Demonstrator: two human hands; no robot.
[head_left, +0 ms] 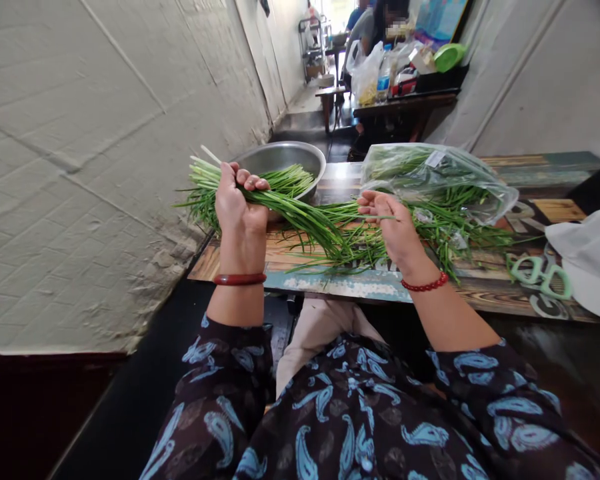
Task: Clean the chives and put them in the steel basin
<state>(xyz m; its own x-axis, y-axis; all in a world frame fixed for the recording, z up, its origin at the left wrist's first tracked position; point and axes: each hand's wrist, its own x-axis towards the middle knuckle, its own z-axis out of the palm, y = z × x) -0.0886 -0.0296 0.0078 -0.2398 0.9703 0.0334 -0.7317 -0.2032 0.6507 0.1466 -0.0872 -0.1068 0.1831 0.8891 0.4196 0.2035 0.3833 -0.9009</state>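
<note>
My left hand [240, 207] is wrapped round a thick bunch of long green chives [307, 219]. Their pale ends stick out to the left of the fist, and the leafy ends slant down to the right over the table. Fingers bent together, my right hand [395, 227] pinches a thin green chive blade [384, 217] just right of the bunch. Beneath both hands, loose chives [365, 250] lie scattered on the tabletop. Behind my left hand stands a metal bowl [307, 152] with more chives [293, 179] in it.
A clear plastic bag [410, 160] of chives lies at the table's back right. Green-framed glasses [540, 275] and a white cap [587, 257] rest at the right. A wall [105, 180] runs close on the left. Beyond, a person sits near another table [410, 105] holding a bottle [383, 77] and bags.
</note>
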